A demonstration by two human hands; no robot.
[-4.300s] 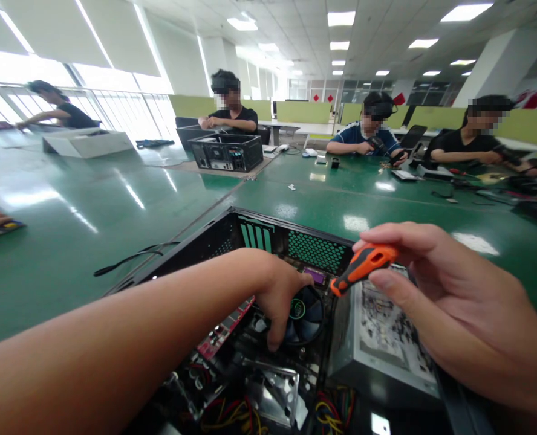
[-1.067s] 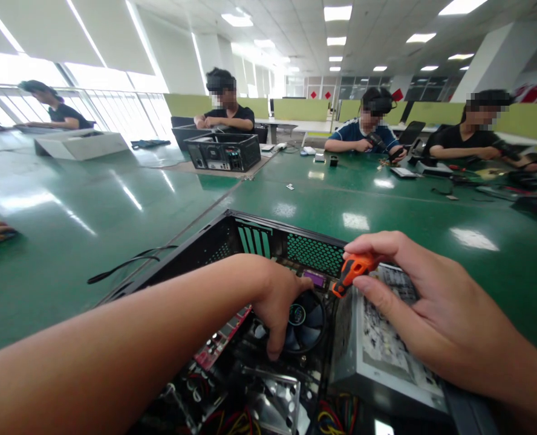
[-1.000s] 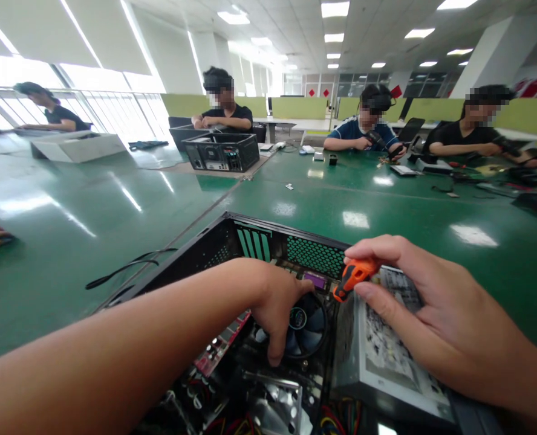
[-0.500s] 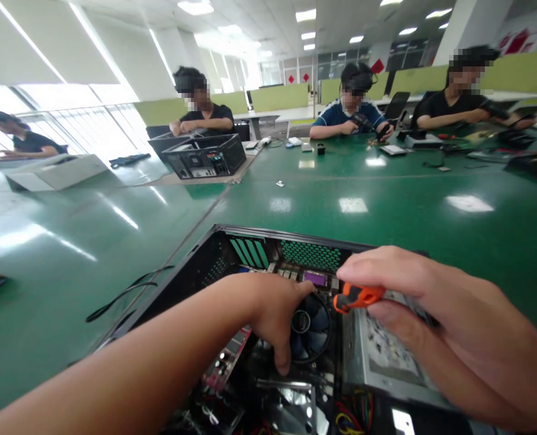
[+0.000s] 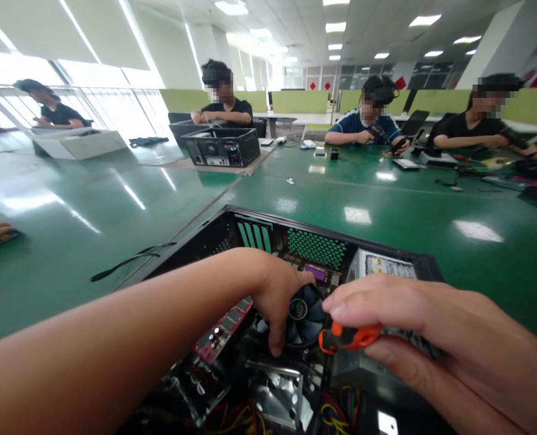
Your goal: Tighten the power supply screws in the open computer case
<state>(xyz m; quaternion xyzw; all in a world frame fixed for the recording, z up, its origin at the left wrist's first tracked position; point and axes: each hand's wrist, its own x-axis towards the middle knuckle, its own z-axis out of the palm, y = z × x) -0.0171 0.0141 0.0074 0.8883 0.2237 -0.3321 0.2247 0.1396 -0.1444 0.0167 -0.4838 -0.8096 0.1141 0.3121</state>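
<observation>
Clamping screwdriver (image 5: 349, 339) in fingers of our right hand (image 5: 436, 329); left hand (image 5: 275, 290) straddles cooler fan (image 5: 299, 309), finger clamping unclear. If tilted, screwdriver could slip into cooler fan.

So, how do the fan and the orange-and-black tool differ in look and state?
The fan is round with dark blades; the orange-and-black tool shows a narrow handle. The fan sits inside the open computer case, with the left hand at its edge; the orange-and-black tool is pinched between thumb and fingers of the right hand. Both have dark parts, and a hand partly covers each.
</observation>
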